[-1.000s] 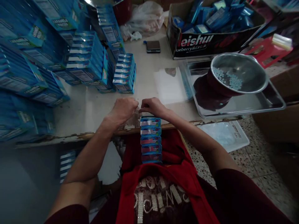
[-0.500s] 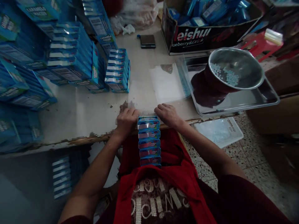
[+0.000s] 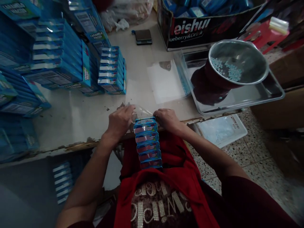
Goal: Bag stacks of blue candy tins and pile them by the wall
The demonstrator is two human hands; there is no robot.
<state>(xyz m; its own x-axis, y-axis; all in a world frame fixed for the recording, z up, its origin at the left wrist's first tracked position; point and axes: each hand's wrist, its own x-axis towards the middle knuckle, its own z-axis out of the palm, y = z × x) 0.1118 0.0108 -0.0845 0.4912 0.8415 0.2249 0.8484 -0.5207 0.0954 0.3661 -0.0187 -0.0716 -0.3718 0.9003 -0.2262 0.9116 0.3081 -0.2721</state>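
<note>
A row of several blue candy packs runs from the table's front edge down to the red apron. Clear film stretches up from the far end of the row. At the left of that end, my left hand is closed, pinching the film's left side. My right hand is closed at the right corner, its fingers on the film's other side. The near end of the row is hidden by the apron.
Stacks of blue packs fill the left of the table. A metal bowl with pale candies stands on a tray at the right. Behind are a small scale and a black carton of blue packs.
My left hand has moved left, away from the packs, and the film now shows stretched between my hands. The packs' far end has shifted slightly left, while the whole view has moved a little.
</note>
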